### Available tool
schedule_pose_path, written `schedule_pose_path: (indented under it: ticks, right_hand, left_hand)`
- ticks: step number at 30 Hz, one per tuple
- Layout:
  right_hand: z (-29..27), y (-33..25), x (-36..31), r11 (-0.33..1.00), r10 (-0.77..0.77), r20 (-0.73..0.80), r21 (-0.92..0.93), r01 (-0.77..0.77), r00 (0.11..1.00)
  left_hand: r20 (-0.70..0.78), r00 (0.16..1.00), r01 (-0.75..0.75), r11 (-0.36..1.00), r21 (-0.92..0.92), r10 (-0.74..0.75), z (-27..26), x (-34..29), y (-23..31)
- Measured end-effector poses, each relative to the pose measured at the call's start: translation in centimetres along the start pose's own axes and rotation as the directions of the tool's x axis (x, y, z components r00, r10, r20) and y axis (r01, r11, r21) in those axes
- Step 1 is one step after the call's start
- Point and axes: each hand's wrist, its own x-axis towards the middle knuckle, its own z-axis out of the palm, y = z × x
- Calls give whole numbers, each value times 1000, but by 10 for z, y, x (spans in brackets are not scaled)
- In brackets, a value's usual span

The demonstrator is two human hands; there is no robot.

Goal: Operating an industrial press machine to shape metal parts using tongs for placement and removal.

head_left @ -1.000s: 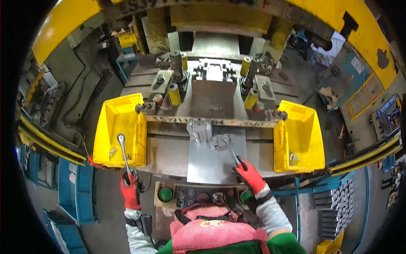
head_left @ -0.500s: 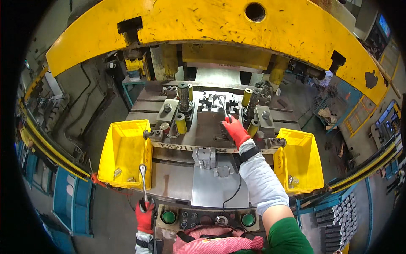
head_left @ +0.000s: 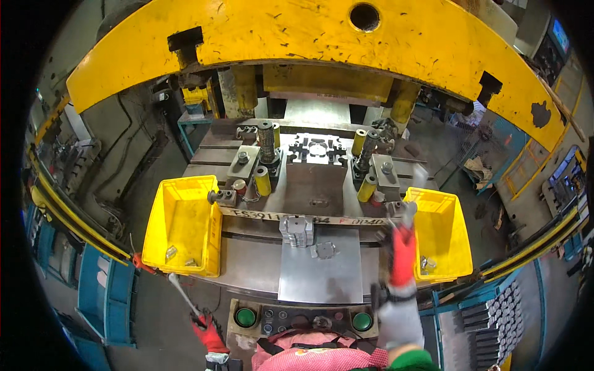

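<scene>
Two gloved hands in view. Left hand (head_left: 209, 334) low beside control panel (head_left: 303, 320), fist closed round thin metal rod (head_left: 184, 295), position little changed since half second ago. Right hand (head_left: 403, 244) withdrawn from die block (head_left: 317, 150) back to right yellow bin (head_left: 440, 232); motion-blurred, grip state cannot be determined, small part possibly at fingertips. Die now unobstructed. Left yellow bin (head_left: 182, 226) holds few small metal parts. Stamped blank (head_left: 324, 250) lies on steel plate (head_left: 320, 272). Press frame (head_left: 297, 43) overhangs work area.

Yellow press frame (head_left: 309, 43) across the top, two yellow bins (head_left: 179, 226) at centre, red gloves (head_left: 403, 250), green buttons (head_left: 245, 318) at the bottom
</scene>
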Motion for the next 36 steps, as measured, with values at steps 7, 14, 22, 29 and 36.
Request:
schedule_pose_path:
  ticks: [7, 14, 22, 29, 36]
  right_hand:
    - [-228, 132, -151, 920, 218, -695, -87, -381, 685]
    - [-175, 267, -218, 496, 650, -299, -529, -689, 698]
    - [-167, 267, -215, 290, 480, -391, -774, -563, 785]
    - [-158, 255, -210, 292, 578, -373, -735, -611, 725]
    - [-163, 251, -209, 322, 582, -381, -703, -634, 718]
  left_hand:
    - [141, 927, 318, 927, 201, -349, 10, -21, -53]
    - [356, 924, -250, 482, 840, -140, 30, 45, -157]
    - [235, 960, -58, 714, 698, -152, 67, 26, -135]
    - [226, 972, -152, 577, 803, -57, 59, 29, -137]
    - [212, 943, 121, 859, 498, -256, 69, 20, -121]
